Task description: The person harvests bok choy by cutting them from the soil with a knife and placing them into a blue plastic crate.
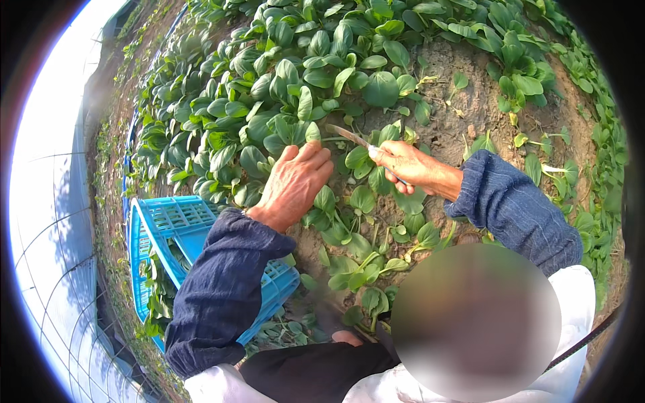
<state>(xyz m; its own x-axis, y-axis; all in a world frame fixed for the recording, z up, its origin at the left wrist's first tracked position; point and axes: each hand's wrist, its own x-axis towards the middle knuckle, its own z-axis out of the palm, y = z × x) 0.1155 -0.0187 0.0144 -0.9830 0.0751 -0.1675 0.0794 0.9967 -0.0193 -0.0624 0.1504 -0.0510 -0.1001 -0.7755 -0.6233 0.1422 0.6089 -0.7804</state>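
My right hand [406, 166] is wrapped round the handle of a small knife [351, 137]. Its narrow, brownish blade points up and left toward the standing leafy greens [269, 87]. At the edge of these plants, my left hand [295, 183] has its fingers curled in among the leaves, closed on a leafy green plant [313, 131] whose leaf pokes up past the fingertips. The fingertips themselves are hidden by the back of the hand. A short gap separates the blade's tip from the left hand. Below both hands, cut-looking greens [366, 265] lie on the soil.
A blue plastic crate [181, 221] with greens in it stands tilted beside my left forearm. Bare soil [447, 101] with scattered leaves shows at the right, and more plants [521, 60] grow beyond. Translucent sheeting [50, 221] with a wire grid runs along the far left.
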